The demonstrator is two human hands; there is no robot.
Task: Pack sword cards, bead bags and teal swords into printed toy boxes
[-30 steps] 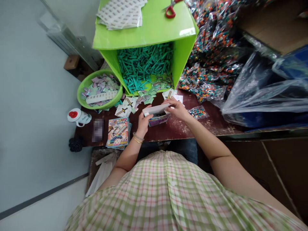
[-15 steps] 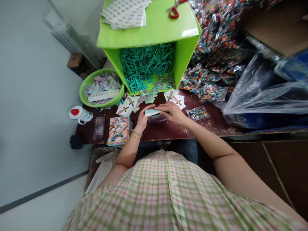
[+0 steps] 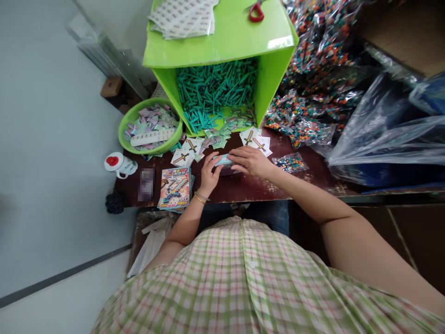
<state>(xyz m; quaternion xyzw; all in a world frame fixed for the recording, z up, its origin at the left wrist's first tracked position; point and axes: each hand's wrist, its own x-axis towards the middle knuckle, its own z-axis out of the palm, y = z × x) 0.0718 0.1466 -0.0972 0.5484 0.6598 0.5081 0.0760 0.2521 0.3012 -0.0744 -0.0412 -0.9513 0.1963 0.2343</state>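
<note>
Between my hands, near the table's front edge, is a small box (image 3: pixel 223 160) with a light blue side facing up. My left hand (image 3: pixel 209 175) grips its left end with fingers and thumb. My right hand (image 3: pixel 251 162) lies over its right end, fingers closed on it, so much of the box is hidden. Just left of my left hand lies a stack of printed boxes (image 3: pixel 174 188) with colourful fronts. Cards with sword pictures (image 3: pixel 183 157) lie beyond my left hand, and more sword cards (image 3: pixel 256 142) beyond my right. A clear bag of colourful beads (image 3: pixel 290 163) rests right of my right hand.
A bright green bin (image 3: pixel 222 46) full of teal stick-like pieces stands behind, with red-handled scissors (image 3: pixel 256 13) and printed sheets (image 3: pixel 184 18) on top. At left are a green basin (image 3: pixel 121 134) of small packets and a lidded mug (image 3: pixel 121 166). Bead bags (image 3: pixel 313 60) pile at right.
The box has tipped and sits lower in my hands, its light blue side turned more upward. My right hand has moved further over it. The whole view has shifted slightly.
</note>
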